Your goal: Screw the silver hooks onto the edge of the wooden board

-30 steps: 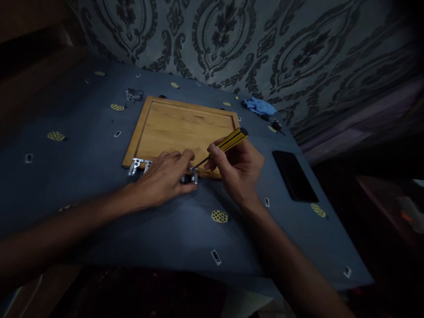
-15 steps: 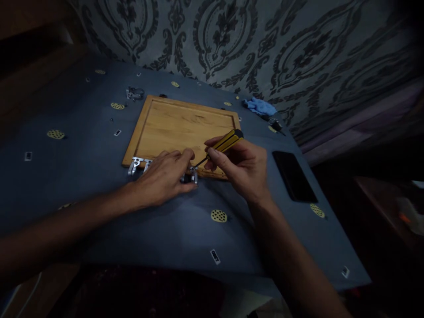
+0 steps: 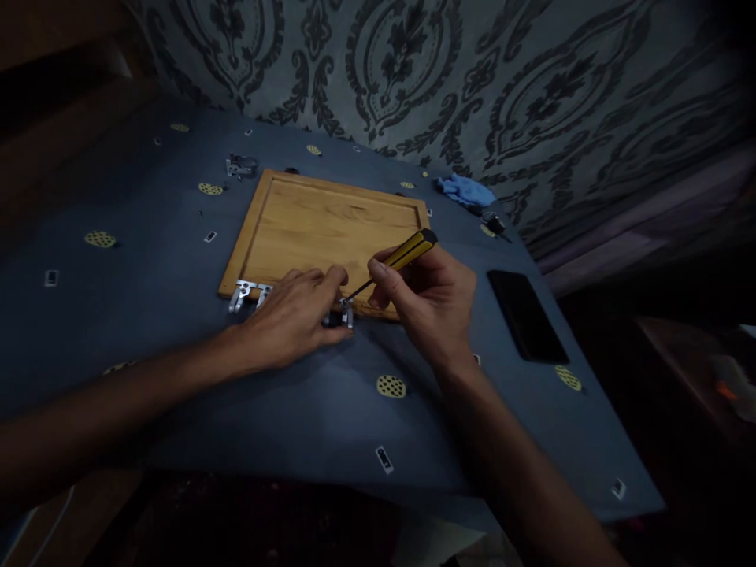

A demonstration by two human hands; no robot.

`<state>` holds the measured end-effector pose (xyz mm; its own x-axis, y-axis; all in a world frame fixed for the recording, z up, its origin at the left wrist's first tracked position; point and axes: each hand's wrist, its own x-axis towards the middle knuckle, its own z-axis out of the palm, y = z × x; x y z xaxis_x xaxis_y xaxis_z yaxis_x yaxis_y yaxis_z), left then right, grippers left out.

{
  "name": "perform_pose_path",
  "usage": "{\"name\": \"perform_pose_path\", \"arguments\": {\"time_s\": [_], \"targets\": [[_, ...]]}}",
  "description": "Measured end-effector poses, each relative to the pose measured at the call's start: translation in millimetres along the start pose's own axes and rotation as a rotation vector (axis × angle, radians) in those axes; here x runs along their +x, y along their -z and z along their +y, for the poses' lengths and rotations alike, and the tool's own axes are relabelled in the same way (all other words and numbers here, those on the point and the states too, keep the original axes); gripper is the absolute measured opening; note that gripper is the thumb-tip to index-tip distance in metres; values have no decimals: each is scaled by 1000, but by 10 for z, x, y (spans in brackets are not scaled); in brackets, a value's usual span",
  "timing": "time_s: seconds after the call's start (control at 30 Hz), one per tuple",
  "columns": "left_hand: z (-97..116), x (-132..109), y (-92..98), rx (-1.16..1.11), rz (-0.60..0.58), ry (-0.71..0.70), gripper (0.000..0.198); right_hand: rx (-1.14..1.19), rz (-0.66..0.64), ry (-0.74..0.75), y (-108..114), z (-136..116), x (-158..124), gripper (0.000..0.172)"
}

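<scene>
Head view. The left hand (image 3: 295, 311) is laid palm-down, fingers curled over a metal hinge (image 3: 346, 315) at the near edge of a wooden panel (image 3: 331, 224). The hinge is pressed flat, and only its right end is seen past the fingertips. The right hand (image 3: 428, 303) is closed on a screwdriver (image 3: 407, 252), its yellow-and-black handle pinched between thumb and fingers. The shaft is slanted down toward the left hand, with the tip set on the hinge just beside the left fingertips. Whether a screw sits under the tip cannot be told; it is too small and dark.

A second hinge (image 3: 245, 293) is seen just left of the left hand, on the same panel edge. A loose metal piece (image 3: 239, 166) lies well beyond the left hand. A phone (image 3: 525, 315) lies right of the right hand, a cloth (image 3: 466, 189) far beyond it. A dotted marker (image 3: 390, 386) lies between the two wrists on the table (image 3: 177, 378).

Risks, as judged:
- **Slip:** the slanted shaft makes a slip likely, and the tip could be driven into the left fingertips or gouge the panel.
- **Hinge shift:** the hinge could be shifted off the edge if the left-hand pressure is eased.
- **Dim light:** a badly seated tip could go unnoticed.
</scene>
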<state>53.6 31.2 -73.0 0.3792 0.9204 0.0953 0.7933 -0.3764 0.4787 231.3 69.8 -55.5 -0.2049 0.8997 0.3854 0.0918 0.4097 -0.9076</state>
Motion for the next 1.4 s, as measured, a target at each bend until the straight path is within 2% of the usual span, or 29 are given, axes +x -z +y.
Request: {"name": "perform_pose_path", "arguments": {"time_s": [0.17, 0.3, 0.73, 1.0, 1.23, 1.4], "targets": [[2, 6, 2, 3, -8, -5, 51, -21, -158, -23, 126, -55, 45, 35], [-2, 0, 1, 4, 6, -13, 49, -66, -203, 0, 167, -75, 45, 33], [1, -9, -3, -19, 12, -1, 48, -247, -11, 100, 74, 43, -18, 37], [-5, -14, -4, -20, -2, 3, 50, -162, 167, 157, 65, -34, -41, 22], [-18, -6, -8, -15, 11, -10, 49, -161, 89, 142, 61, 7, -27, 16], [-11, -8, -5, -26, 8, -5, 48, -188, 71, 101, 49, 22, -36, 24]]}}
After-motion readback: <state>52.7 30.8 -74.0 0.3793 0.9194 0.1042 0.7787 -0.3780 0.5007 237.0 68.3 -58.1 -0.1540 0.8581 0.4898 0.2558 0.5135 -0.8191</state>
